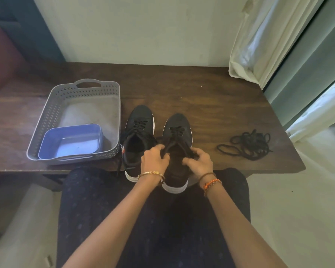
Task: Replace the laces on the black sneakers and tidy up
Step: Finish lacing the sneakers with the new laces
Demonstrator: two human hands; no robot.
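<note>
- A seated person leans over a dark wooden desk (pixel 201 97), both forearms reaching forward to a pair of black sneakers with white soles, toes pointing away toward the wall.
- The left hand (pixel 154 158) grips the left side of the collar of the right sneaker (pixel 177 144), its fingers (pixel 160 148) curled over the lace there.
- The right hand (pixel 198 161) holds the opposite side of the same collar, fingers curled in and pinching the lace end at the top eyelets; exactly how much lace each hand holds is hard to make out against the black shoe.
- The left sneaker (pixel 137 138) stands just beside it, laced, its heel at the near edge of the desk and its side touching a grey perforated basket (pixel 50 111).
- Inside the basket, in the near corner, sits a small blue tub (pixel 72 141).
- A loose tangle of black laces (pixel 248 145) lies on the desk well to the right of the shoes, apart from both hands.
- A gold bangle (pixel 151 174) circles the left wrist; orange beads and a dark thread (pixel 211 181) circle the right.
- Pale curtains (pixel 259 39) hang at the right of the desk.
</note>
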